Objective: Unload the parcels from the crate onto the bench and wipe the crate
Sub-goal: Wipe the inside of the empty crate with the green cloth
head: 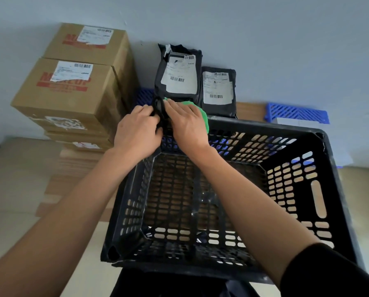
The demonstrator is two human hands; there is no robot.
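Right hand (186, 123): fingers flat, pressing green cloth (201, 113) on crate (320, 189) far rim, near far-left corner. Left hand (137, 133): fingers curled round black strap-like piece (159, 108) at same corner; what it is, we cannot tell. We judge cloth soft, light; crate stiff plastic lattice, light, best held by rim or handle slot. Crate interior shows no parcels. Black parcels (179, 73) stand just beyond far rim; cardboard boxes (72, 86) stacked left. We judge room tight there, free inside crate.

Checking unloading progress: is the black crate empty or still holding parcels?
Empty: the crate's slotted floor shows bare; black parcels lean against the wall behind it.
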